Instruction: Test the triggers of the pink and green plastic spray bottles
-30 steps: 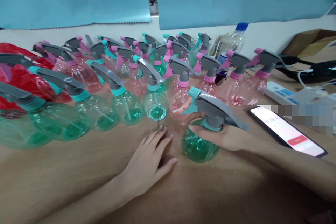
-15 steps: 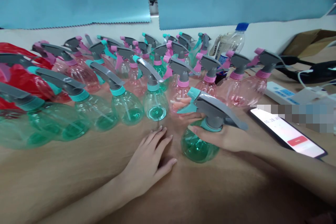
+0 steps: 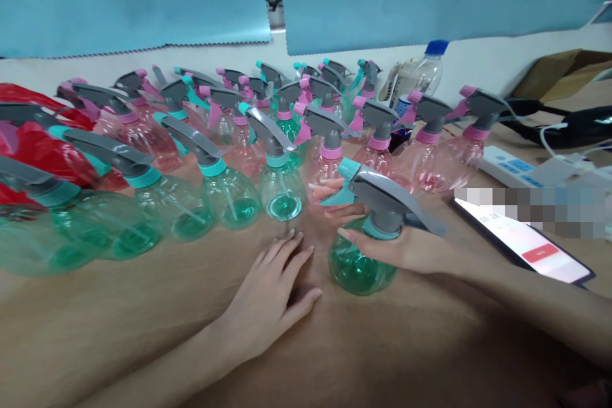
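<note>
My right hand point(image 3: 406, 248) is wrapped round the neck of a green spray bottle point(image 3: 359, 264) with a grey trigger head and teal nozzle point(image 3: 377, 194). The bottle stands upright on the brown table point(image 3: 143, 325), just in front of a row of similar bottles. My left hand point(image 3: 272, 296) lies flat on the table to the left of that bottle, fingers stretched out and holding nothing. Its fingertips point toward a green bottle point(image 3: 282, 188) in the row.
Several green and pink spray bottles point(image 3: 329, 146) crowd the back and left of the table. A lit phone point(image 3: 523, 242) lies at the right. Behind it are a white power strip point(image 3: 516, 169), cables, a clear water bottle point(image 3: 423, 73) and a cardboard box point(image 3: 559, 67).
My right fingers have reached further round the front of the green bottle under its nozzle. The left hand has stayed flat in place.
</note>
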Available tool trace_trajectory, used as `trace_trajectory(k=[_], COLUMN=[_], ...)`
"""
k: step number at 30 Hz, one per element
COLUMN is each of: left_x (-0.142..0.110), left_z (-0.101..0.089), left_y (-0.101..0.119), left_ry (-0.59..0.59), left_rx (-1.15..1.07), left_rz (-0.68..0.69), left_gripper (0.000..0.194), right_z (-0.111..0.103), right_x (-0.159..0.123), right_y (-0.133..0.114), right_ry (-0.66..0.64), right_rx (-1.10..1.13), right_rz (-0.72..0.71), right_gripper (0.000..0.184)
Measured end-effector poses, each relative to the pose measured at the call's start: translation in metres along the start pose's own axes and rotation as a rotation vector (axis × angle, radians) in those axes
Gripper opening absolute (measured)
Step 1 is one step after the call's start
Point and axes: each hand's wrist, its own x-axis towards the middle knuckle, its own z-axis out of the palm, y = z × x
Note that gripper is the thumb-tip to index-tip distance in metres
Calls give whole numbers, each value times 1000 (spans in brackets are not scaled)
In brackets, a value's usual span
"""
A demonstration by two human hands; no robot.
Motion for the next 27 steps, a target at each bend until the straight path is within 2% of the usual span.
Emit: trace_trajectory(k=[3,10,16,27], left_x=[0,0,0,1], left_z=[-1,0,-1,-1], left_y=[1,0,0,1], left_ry=[-5,-15,-17,-10], left_rx=[0,16,25,37], left_rz=[-1,6,5,6], left_gripper=[52,54,54,52], right_z=[0,-1,-1,0], right_x=[1,1,1,0], right_y=[-2,-8,-12,-10], right_ry=[15,-7,41,33], right_rx=[-15,64,88,91], right_rz=[-30,18,90,51], right_gripper=[51,51,41,47])
